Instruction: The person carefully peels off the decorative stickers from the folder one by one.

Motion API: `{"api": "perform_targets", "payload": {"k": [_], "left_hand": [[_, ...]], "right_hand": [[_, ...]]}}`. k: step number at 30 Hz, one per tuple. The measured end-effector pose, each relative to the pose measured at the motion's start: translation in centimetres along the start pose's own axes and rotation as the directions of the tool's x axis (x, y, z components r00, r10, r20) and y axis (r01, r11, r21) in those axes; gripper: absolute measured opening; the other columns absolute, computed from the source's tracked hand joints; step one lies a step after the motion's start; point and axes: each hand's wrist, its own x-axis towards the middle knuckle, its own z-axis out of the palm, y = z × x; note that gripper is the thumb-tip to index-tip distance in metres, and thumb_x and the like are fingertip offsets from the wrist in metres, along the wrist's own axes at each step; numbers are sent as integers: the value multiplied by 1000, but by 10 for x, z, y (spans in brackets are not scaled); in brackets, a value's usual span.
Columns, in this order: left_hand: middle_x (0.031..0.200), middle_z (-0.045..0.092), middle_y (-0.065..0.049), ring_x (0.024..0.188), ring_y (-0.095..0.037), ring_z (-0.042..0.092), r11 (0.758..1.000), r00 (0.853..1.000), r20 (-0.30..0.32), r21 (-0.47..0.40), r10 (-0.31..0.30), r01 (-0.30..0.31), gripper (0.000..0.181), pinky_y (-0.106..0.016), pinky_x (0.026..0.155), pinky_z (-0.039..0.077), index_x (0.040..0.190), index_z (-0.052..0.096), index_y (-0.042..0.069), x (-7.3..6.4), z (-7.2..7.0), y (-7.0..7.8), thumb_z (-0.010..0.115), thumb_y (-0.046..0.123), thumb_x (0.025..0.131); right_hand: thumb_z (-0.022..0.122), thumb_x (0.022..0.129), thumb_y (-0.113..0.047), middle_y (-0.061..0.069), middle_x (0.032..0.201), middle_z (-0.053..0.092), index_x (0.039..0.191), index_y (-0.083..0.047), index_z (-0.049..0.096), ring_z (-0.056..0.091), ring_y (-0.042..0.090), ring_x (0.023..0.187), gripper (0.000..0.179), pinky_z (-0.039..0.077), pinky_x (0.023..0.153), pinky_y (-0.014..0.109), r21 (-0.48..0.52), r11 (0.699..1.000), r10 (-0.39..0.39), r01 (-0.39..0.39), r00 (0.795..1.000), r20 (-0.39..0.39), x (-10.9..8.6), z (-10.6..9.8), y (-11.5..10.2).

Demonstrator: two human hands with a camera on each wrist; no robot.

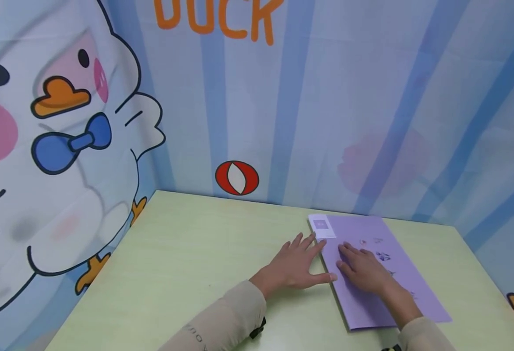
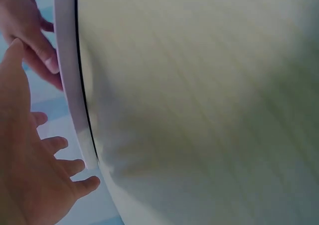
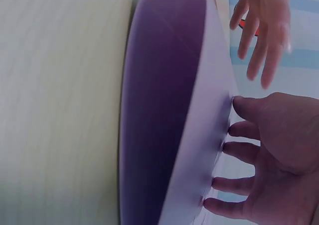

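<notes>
A purple folder (image 1: 364,312) lies flat on the table, with a white label (image 1: 323,226) at its far left corner and small dark marks on its cover. My right hand (image 1: 366,273) rests its fingertips on the cover; in the right wrist view that hand (image 3: 284,155) touches the upper flap, and the folder (image 3: 159,85) gapes along its near edge. Fingers spread, my left hand (image 1: 296,265) reaches over the folder's left edge. In the left wrist view the left hand (image 2: 30,160) holds nothing, and whether it touches the folder cannot be told.
The pale yellow-green table (image 1: 195,243) extends to the left of the folder and in a narrower strip on its right. A blue striped cloth backdrop (image 1: 248,112) with duck drawings and a red-and-white ball print (image 1: 246,178) stands behind the table and at its sides.
</notes>
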Motion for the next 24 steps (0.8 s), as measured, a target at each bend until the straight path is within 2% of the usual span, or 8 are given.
{"api": "perform_targets", "payload": {"k": [6, 13, 17, 24], "left_hand": [[178, 11, -4, 163, -33, 12, 998, 999, 16, 46, -32, 32, 103, -56, 127, 24, 172, 18, 29, 4, 9, 14, 36, 91, 92], [179, 6, -7, 164, -31, 5, 988, 995, 58, 136, -79, 71, 113, -54, 128, 21, 172, 18, 21, 2, 10, 22, 37, 94, 88], [179, 6, -7, 164, -31, 5, 982, 994, 64, 174, -84, 72, 116, -53, 128, 21, 171, 20, 18, 1, 8, 20, 36, 96, 87], [179, 7, -8, 164, -30, 6, 985, 993, 97, 163, -67, 51, 117, -54, 129, 20, 171, 21, 17, -2, -3, 3, 44, 94, 86]], "right_hand": [[58, 109, -25, 33, 154, 49, 148, 11, 52, 50, 58, 136, 54, 38, 112, 70, 3, 999, -39, 39, 999, 0, -2, 4, -4], [59, 108, -18, 27, 154, 53, 149, 8, 53, 51, 57, 134, 49, 39, 111, 69, 0, 999, -52, 52, 998, -43, -4, 5, -7], [59, 107, -14, 26, 152, 55, 149, 7, 54, 52, 58, 132, 47, 40, 110, 69, 31, 998, -53, 56, 996, -77, -5, 4, -7], [61, 107, -14, 33, 149, 54, 147, 9, 54, 49, 56, 138, 48, 35, 115, 69, 86, 993, -64, 76, 988, -142, -4, -1, 2]]}}
